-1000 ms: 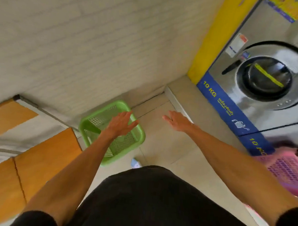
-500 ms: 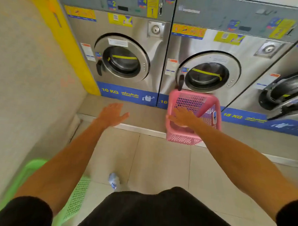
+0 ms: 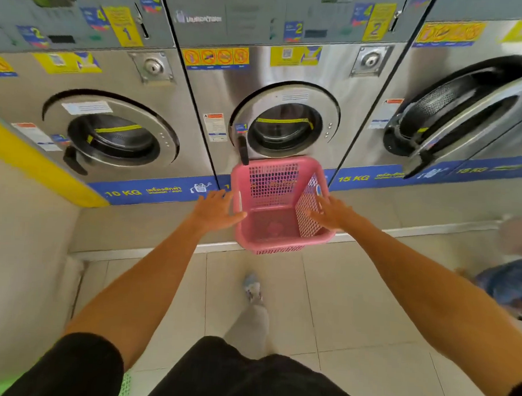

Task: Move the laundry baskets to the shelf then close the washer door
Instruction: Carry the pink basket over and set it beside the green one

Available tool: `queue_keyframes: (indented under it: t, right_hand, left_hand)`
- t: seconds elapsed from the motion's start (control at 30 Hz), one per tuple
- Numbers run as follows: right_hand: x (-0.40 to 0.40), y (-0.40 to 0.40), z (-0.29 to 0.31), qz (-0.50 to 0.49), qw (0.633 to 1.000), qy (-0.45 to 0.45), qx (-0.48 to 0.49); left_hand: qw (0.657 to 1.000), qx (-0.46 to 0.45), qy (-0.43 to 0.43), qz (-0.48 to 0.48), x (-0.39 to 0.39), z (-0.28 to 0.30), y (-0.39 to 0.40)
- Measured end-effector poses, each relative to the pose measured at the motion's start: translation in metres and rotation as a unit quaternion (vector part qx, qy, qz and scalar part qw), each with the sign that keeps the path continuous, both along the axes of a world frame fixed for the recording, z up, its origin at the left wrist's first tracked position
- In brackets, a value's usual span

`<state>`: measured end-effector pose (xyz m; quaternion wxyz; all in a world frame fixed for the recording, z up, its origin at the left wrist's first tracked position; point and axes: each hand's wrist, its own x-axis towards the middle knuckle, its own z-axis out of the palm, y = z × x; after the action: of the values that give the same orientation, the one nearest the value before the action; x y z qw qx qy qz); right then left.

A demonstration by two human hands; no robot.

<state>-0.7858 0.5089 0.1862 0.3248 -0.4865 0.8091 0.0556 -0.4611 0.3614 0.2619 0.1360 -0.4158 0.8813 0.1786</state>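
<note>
A pink laundry basket (image 3: pixel 270 228) stands on the raised step in front of the middle washer (image 3: pixel 283 130), tilted toward me. My left hand (image 3: pixel 216 209) is open, fingers spread, just beside the basket's left rim. My right hand (image 3: pixel 332 213) is open at the basket's right rim, fingers near or on it. The washer at the right has its door (image 3: pixel 466 117) swung open. A sliver of a green basket (image 3: pixel 123 386) shows at the bottom left, behind my arm.
The left washer (image 3: pixel 113 137) has its door closed. A beige wall (image 3: pixel 18 247) with a yellow strip borders the left. Blue clothing (image 3: pixel 504 283) lies on the floor at the right. My foot (image 3: pixel 252 287) is on the tiled floor.
The view swung from the green basket by the wall to the washers. Both hands moved forward and now flank the pink basket, and I have stepped closer.
</note>
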Motion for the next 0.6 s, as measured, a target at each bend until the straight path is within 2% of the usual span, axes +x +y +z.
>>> queue_keyframes:
  t: [0.07, 0.23, 0.37, 0.43, 0.6]
  right_hand:
    - [0.005, -0.01, 0.025, 0.002, 1.0, -0.006, 0.005]
    - [-0.02, -0.054, 0.021, -0.052, 0.998, -0.015, -0.018]
    - [-0.051, -0.078, -0.025, -0.104, 0.994, -0.027, 0.0]
    - [-0.074, -0.083, -0.07, -0.138, 0.99, -0.034, 0.016]
    - [-0.1, -0.097, -0.112, -0.137, 0.99, -0.033, 0.023]
  left_hand:
    - [1.0, 0.011, -0.007, -0.005, -0.015, -0.009, -0.02]
    - [0.999, 0.032, -0.022, -0.004, -0.043, -0.04, -0.073]
    - [0.999, 0.025, -0.024, -0.003, -0.059, -0.079, -0.098]
    - [0.999, 0.022, -0.033, 0.008, -0.068, -0.1, -0.105]
    - [0.997, 0.047, -0.023, 0.059, -0.097, -0.17, -0.114]
